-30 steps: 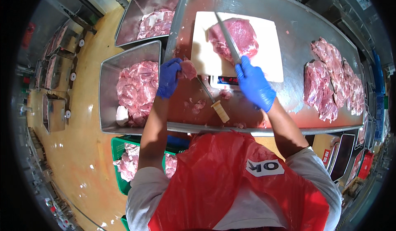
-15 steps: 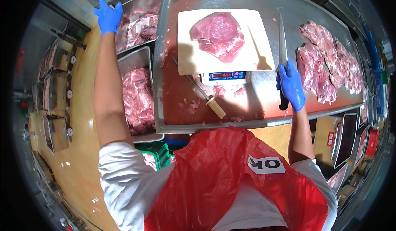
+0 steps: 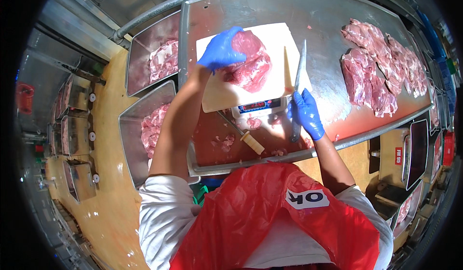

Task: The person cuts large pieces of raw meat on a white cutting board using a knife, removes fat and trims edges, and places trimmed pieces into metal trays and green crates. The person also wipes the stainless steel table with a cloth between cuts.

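Note:
My left hand (image 3: 222, 50), in a blue glove, grips the upper left side of a piece of raw meat (image 3: 253, 69), its thumb pressed on the near face. Some fingertips are hidden at the meat's far side. Under the meat lies a white board (image 3: 212, 98) on top of a digital scale (image 3: 260, 108) with a lit display. My blue-gloved right hand (image 3: 308, 114) is closed around the dark handle of a long knife (image 3: 300, 69). The blade points away from me, along the board's right edge. A sharpening steel (image 3: 253, 143) with a pale handle rests in front of the scale.
Several large meat pieces (image 3: 371, 67) lie on the right of the metal table (image 3: 231, 4). Meat trimmings (image 3: 224, 143) lie around the steel. At the table's left stand a far metal tub (image 3: 140, 53) and a near metal tub (image 3: 132, 130), both holding meat.
My left hand has come from the far tub's corner to the meat on the board and taken hold of it. My right hand has moved left with the knife, closer to the board.

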Demonstrator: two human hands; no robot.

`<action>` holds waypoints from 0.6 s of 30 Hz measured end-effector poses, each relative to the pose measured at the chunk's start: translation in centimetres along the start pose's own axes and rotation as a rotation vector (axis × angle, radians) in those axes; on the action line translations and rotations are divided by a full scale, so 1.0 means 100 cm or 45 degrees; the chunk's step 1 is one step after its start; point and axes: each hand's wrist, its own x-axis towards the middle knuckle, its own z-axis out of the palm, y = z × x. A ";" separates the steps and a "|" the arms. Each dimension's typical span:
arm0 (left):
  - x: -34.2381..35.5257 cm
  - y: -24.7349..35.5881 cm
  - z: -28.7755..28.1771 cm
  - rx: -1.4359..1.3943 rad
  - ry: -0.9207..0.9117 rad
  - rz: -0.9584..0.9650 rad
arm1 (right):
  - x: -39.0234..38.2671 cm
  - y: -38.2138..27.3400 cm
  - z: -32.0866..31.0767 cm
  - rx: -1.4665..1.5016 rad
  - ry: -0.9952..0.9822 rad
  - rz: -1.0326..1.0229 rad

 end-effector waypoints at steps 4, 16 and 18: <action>0.039 -0.073 -0.005 -0.509 0.216 -0.281 | 0.005 0.001 0.004 0.004 -0.110 0.010; -0.048 -0.097 0.007 -2.050 -0.322 -0.649 | 0.065 -0.001 0.007 0.376 -0.253 0.019; -0.075 -0.069 0.017 -1.898 0.046 -0.753 | 0.083 -0.005 0.015 0.525 -0.327 0.076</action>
